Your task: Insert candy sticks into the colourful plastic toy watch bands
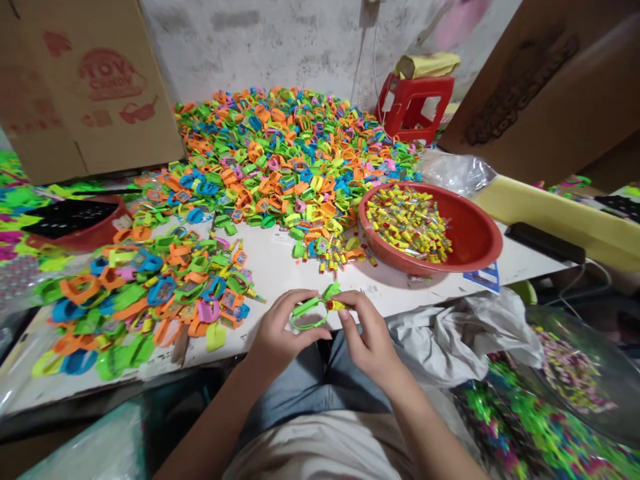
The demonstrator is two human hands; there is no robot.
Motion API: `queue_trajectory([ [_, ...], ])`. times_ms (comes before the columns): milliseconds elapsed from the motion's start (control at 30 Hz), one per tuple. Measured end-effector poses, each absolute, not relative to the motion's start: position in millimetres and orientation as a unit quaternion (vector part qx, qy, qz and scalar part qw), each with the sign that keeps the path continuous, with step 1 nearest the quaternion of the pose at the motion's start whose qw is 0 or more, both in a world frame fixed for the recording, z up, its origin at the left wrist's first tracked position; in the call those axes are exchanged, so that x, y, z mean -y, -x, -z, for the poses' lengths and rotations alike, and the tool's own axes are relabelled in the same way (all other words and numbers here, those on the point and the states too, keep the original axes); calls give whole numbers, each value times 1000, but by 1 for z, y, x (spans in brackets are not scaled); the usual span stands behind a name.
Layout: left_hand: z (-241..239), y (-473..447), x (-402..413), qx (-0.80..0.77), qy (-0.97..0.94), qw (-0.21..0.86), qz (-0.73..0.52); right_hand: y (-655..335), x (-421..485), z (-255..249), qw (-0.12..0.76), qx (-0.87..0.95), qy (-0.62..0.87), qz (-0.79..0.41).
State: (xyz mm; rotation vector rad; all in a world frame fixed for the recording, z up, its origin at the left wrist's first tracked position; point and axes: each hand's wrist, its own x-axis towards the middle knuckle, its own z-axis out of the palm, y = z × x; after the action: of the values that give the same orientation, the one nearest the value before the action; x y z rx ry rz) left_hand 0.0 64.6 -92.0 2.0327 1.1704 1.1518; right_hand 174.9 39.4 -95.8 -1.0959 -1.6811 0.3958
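My left hand (277,333) is closed around a green toy watch (306,307), its looped strap held between thumb and fingers. My right hand (369,337) pinches a small yellow tube with a red end (335,305), right beside the watch's open lid or face. Both hands meet above the table's front edge, over my lap. On the left lies a loose heap of toy watches (163,291) in orange, blue, green and pink, with some yellow tubes among them. To the right, a red basin (475,233) holds many similar yellow tubes (410,223).
A big pile of toy watches (280,153) covers the back of the white table (267,257). Cardboard boxes (90,87) stand at the left and right. A red stool (417,107) is by the wall. Crumpled grey plastic (445,333) hangs at the right.
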Motion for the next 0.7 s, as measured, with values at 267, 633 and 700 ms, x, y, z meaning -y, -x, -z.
queue_trajectory([
  [267, 90, 0, -59, -460, -726, 271, -434, -174, -34, 96, 508, 727, 439, -143],
  [633, 88, 4, -59, -521, -683, 330, -392, -174, -35, 91, 289, 816, 501, -8],
  [700, 94, 5, -60, -527, -664, 396, -352, -173, -37, 94, 226, 825, 518, 7],
])
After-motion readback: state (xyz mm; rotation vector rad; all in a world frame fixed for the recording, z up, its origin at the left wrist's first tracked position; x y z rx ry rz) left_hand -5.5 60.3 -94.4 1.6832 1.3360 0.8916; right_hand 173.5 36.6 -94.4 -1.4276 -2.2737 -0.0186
